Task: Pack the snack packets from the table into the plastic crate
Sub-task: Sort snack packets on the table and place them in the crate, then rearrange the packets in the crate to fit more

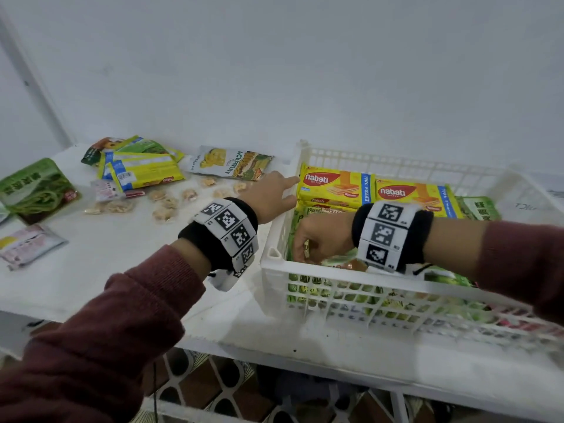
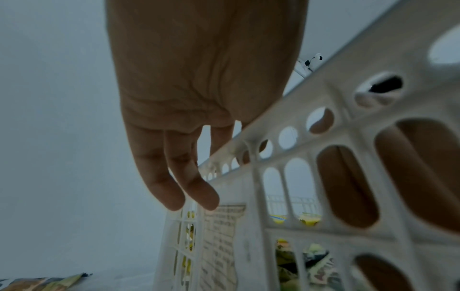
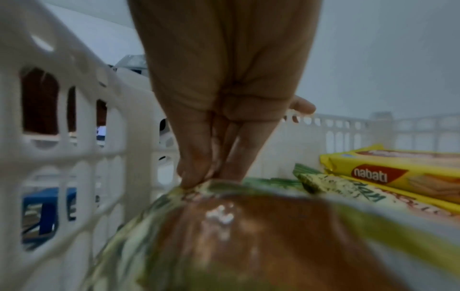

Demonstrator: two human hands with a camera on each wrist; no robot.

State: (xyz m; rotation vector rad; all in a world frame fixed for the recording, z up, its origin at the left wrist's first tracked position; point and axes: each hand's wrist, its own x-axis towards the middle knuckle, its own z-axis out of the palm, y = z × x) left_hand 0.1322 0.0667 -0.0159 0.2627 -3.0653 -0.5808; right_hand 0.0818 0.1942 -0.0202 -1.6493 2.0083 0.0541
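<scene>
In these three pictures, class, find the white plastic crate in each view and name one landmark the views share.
Head: white plastic crate fills the right half.
Left wrist: its side wall fills the right side.
Right wrist: walls at left, seen from inside.
Shared landmark: yellow Nabati packets; left wrist shows only yellow glimpses.

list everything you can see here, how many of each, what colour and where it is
plastic crate: one, white, right side of the table
Nabati wafer packs: two showing on top, yellow and red, far end of the crate
bun packet: one, green with brown, near left corner of the crate
jackfruit chips bag: one, white and yellow, table left of the crate
yellow packets: a stack, count unclear, far left of the table
green packet: one, left edge of the table
small clear snack packets: several, pale, mid table
pink packet: one, near left
table: one, white
left hand: fingers straight, resting on the crate rim
right hand: inside the crate, pinches the bun packet
</scene>
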